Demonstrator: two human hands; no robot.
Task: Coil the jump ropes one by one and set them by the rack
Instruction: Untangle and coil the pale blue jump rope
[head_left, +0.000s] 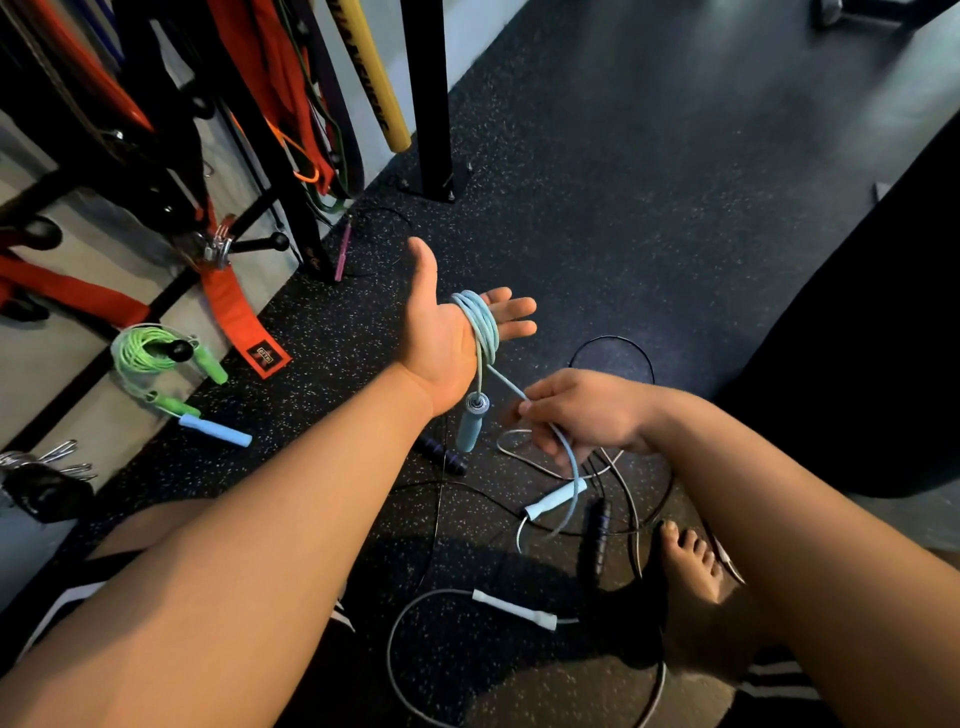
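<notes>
The pale blue jump rope (480, 322) has a deeper blue handle (470, 423). The coiled jump rope (150, 353) is bright green, handles included. The rubber floor (597, 218) is black with pale speckles. The hanging strap (234, 317) is orange-red with a black patch, the padded bar (371, 78) yellow with dark lettering

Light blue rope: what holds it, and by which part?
The light blue rope is coiled round the open left hand; the right hand pinches its loose cord just below the coils. One handle dangles unheld.
</notes>
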